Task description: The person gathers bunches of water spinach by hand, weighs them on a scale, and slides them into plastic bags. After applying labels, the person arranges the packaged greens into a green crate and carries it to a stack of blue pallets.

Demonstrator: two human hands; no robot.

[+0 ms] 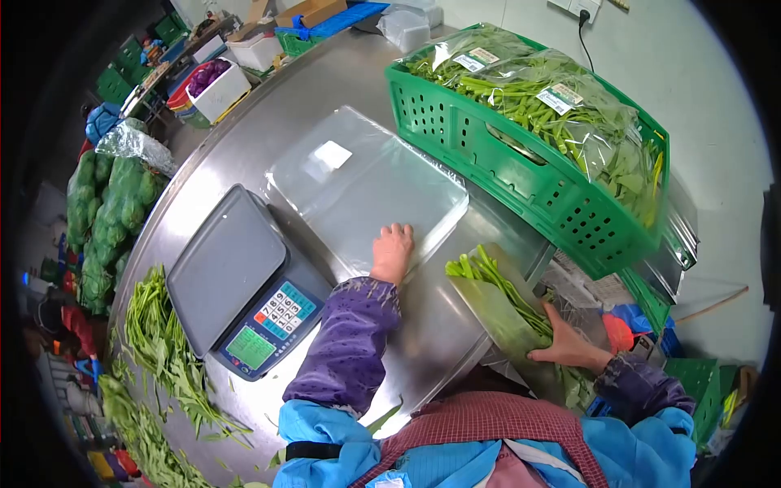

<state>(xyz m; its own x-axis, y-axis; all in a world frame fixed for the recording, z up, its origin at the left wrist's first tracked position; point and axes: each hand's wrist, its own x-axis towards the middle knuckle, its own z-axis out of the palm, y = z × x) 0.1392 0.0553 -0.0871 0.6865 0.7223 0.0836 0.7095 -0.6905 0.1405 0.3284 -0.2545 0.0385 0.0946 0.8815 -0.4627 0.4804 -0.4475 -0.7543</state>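
My left hand point(393, 254) rests on the near part of a stack of clear plastic bags point(358, 187), its fingers bent and pressed together on the top film. Whether it pinches one sheet or several is hard to see. My right hand point(572, 340) grips a clear bag of green stalks point(512, 305) from the side, at the table's near edge. The cut stalk ends point up and left, and leaves show at the lower end. A digital scale point(236, 276) stands left of the bags, with a bare grey pan.
A green crate point(496, 146) full of bagged, labelled greens stands at the back right. Loose greens point(167, 342) lie on the metal table point(203, 175) left of the scale. Netted green produce point(114, 211) and a white box of purple vegetables point(218, 88) are beyond the table.
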